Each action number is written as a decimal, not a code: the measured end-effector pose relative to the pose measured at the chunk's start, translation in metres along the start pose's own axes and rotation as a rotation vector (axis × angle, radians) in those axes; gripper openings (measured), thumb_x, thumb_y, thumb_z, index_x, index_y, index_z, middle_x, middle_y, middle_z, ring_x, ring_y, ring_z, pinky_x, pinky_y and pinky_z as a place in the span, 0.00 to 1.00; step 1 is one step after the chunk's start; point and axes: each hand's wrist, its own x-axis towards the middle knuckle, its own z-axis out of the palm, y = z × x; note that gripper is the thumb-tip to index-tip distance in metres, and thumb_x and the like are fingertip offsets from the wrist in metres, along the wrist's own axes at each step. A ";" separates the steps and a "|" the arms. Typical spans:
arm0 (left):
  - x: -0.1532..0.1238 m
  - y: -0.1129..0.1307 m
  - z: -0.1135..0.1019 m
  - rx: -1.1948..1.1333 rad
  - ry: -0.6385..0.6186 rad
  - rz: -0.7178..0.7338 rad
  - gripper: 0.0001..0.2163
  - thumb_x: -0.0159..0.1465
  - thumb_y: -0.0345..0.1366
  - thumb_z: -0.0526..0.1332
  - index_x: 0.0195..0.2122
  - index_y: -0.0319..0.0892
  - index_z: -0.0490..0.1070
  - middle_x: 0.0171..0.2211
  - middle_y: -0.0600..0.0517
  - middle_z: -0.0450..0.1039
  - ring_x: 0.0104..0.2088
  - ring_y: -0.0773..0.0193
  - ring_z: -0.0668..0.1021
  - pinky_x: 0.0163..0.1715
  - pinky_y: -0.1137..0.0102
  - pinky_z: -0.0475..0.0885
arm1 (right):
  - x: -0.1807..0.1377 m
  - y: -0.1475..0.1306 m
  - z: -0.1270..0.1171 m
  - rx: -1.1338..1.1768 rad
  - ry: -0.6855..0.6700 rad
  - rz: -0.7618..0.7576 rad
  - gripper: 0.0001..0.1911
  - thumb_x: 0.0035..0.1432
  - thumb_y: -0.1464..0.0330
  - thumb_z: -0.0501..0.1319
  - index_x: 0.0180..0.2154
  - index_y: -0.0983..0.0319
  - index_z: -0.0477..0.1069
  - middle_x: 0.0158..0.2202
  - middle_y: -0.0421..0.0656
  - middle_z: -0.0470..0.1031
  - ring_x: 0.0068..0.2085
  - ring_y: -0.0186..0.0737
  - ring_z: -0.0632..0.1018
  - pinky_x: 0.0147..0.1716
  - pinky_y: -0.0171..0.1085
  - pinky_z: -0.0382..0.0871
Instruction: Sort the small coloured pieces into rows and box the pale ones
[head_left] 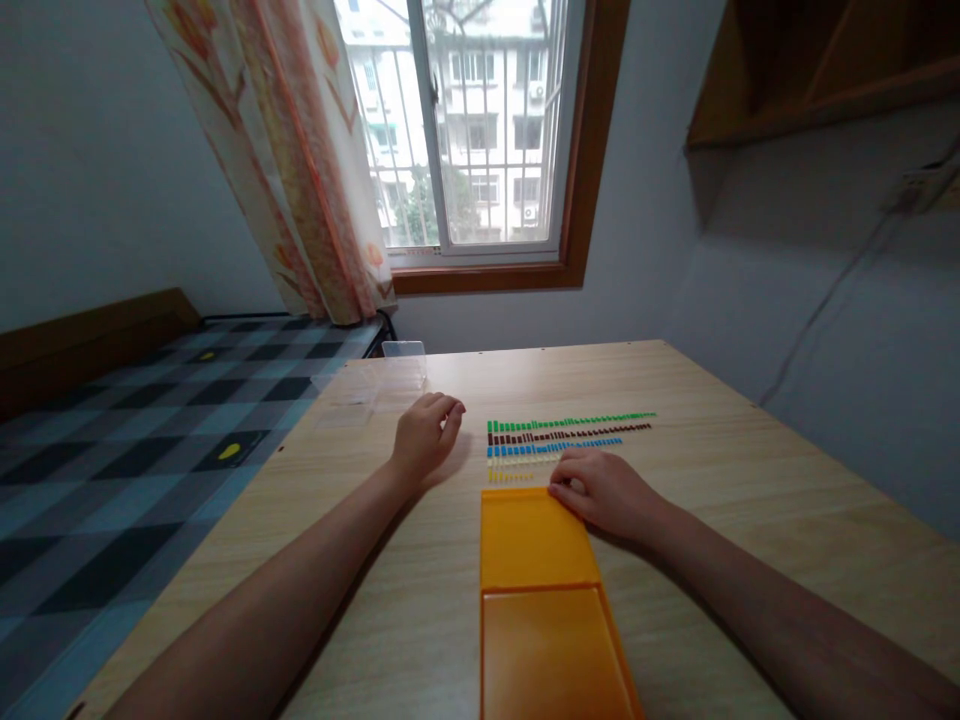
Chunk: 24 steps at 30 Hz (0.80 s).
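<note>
**Wooden desk, orange case, 5 rows of tiny bits**

Head view: a pale wooden table (750,480) fills most of the shot, with a grey wall on the right. A window (480,130) and flowery curtain (300,160) are at the far end, and a bed with a checked cover (112,450) is on the left.

The orange case (547,600) lies open near the middle, its near end cut off by the frame. Just beyond it are 5 rows of small pieces (555,440): green, brown, blue, pale, yellow. They're too tiny to make out shapes.

The left hand (426,438) rests loosely curled on the table left of the rows, nothing in it. The right hand (604,492) sits palm down, fingertips touching the case's far right corner. Can't tell if it's pinching anything.

The clear plastic box (390,375) at the far left is hard to read.
</note>
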 end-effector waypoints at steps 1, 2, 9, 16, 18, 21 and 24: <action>0.000 0.001 -0.001 -0.016 0.006 -0.008 0.14 0.70 0.39 0.52 0.33 0.42 0.75 0.33 0.46 0.76 0.38 0.56 0.76 0.44 0.63 0.70 | 0.000 -0.002 -0.001 0.018 -0.003 -0.005 0.08 0.66 0.70 0.61 0.35 0.62 0.78 0.35 0.42 0.78 0.38 0.36 0.77 0.38 0.33 0.64; 0.001 0.003 -0.001 -0.034 0.012 -0.016 0.14 0.70 0.39 0.52 0.33 0.42 0.75 0.32 0.46 0.76 0.38 0.56 0.76 0.43 0.63 0.70 | -0.001 -0.004 -0.001 0.042 -0.005 -0.009 0.08 0.67 0.70 0.60 0.35 0.62 0.76 0.35 0.41 0.78 0.37 0.35 0.76 0.37 0.32 0.64; 0.006 0.022 -0.008 -0.231 0.027 -0.095 0.17 0.71 0.42 0.49 0.34 0.41 0.74 0.31 0.48 0.74 0.34 0.59 0.76 0.37 0.66 0.70 | -0.005 -0.017 -0.007 0.312 0.088 0.022 0.13 0.71 0.66 0.54 0.34 0.62 0.72 0.30 0.39 0.74 0.32 0.33 0.72 0.32 0.31 0.60; 0.015 0.065 -0.014 -0.518 -0.224 -0.220 0.29 0.74 0.51 0.38 0.39 0.38 0.73 0.26 0.49 0.72 0.25 0.63 0.76 0.21 0.72 0.69 | -0.003 0.006 -0.027 0.443 0.246 0.078 0.17 0.67 0.57 0.56 0.33 0.62 0.72 0.25 0.38 0.69 0.27 0.33 0.69 0.25 0.30 0.59; 0.019 0.077 -0.026 -0.585 -0.348 -0.252 0.32 0.74 0.53 0.35 0.44 0.38 0.73 0.29 0.47 0.75 0.26 0.62 0.79 0.18 0.73 0.70 | -0.002 0.013 -0.034 0.508 0.301 0.163 0.18 0.64 0.54 0.59 0.32 0.62 0.71 0.22 0.37 0.66 0.22 0.31 0.66 0.21 0.30 0.56; 0.023 0.088 -0.055 -0.629 -0.639 -0.285 0.25 0.72 0.55 0.49 0.55 0.41 0.72 0.39 0.45 0.80 0.32 0.59 0.82 0.18 0.75 0.71 | 0.000 0.021 -0.042 0.599 0.405 0.287 0.21 0.58 0.50 0.62 0.31 0.63 0.71 0.19 0.36 0.64 0.18 0.29 0.64 0.16 0.29 0.54; 0.023 0.092 -0.077 -0.540 -0.847 -0.236 0.28 0.68 0.50 0.59 0.66 0.44 0.62 0.44 0.45 0.82 0.29 0.62 0.82 0.16 0.77 0.67 | 0.002 0.030 -0.045 0.636 0.475 0.349 0.24 0.55 0.47 0.63 0.31 0.63 0.71 0.18 0.36 0.64 0.16 0.29 0.63 0.14 0.29 0.53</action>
